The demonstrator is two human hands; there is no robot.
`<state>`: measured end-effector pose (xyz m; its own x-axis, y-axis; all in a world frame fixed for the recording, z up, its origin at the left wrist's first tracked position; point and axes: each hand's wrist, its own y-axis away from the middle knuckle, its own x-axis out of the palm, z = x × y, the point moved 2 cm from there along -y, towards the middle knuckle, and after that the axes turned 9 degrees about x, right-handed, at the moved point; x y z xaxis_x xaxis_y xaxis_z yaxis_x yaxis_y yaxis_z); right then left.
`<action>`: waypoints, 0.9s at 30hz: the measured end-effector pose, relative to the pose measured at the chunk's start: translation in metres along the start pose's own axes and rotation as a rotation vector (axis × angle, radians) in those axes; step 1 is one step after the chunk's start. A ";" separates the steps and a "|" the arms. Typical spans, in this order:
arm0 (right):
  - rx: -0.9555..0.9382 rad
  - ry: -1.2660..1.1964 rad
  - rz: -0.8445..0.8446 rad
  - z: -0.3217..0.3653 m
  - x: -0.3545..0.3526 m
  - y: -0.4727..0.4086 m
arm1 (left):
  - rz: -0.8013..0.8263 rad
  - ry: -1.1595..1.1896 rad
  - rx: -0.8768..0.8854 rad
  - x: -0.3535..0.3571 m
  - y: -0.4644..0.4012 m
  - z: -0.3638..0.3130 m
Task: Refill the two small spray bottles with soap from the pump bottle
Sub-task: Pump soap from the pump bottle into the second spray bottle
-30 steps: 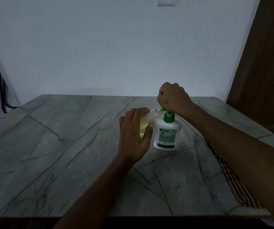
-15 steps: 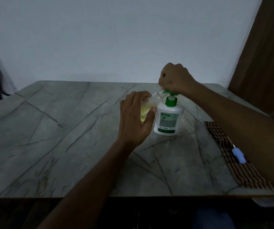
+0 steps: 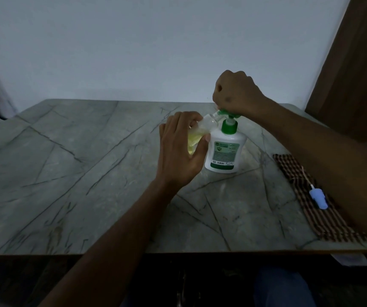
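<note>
Soap fills the lower part of a small clear spray bottle (image 3: 197, 135), yellow-green, which the left hand (image 3: 181, 151) holds tilted, fingers and thumb wrapped round its body, its open neck up against the green nozzle of the pump bottle (image 3: 224, 149). The pump bottle stands upright on the grey veined desk (image 3: 71, 173), just right of the left hand. The right hand (image 3: 237, 94) sits on top of the pump head, fingers curled down over it. Near the desk's right edge lies a striped cloth (image 3: 324, 216) with a pale blue sprayer cap (image 3: 319, 198) on it.
</note>
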<state>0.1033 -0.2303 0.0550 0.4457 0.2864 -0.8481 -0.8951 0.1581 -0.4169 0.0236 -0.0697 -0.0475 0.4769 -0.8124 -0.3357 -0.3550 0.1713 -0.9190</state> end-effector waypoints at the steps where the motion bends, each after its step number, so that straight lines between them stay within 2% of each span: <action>1: 0.003 -0.001 0.002 -0.001 0.001 -0.001 | -0.003 0.002 0.001 0.000 0.000 0.000; 20: 0.035 -0.064 0.031 -0.002 0.007 0.007 | 0.006 -0.008 -0.004 0.002 0.000 0.002; 27: 0.017 -0.007 0.003 -0.005 -0.004 0.004 | 0.008 0.001 0.005 0.003 0.000 0.000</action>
<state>0.0980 -0.2351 0.0550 0.4436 0.2936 -0.8468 -0.8959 0.1733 -0.4092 0.0247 -0.0717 -0.0486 0.4736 -0.8114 -0.3426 -0.3550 0.1801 -0.9173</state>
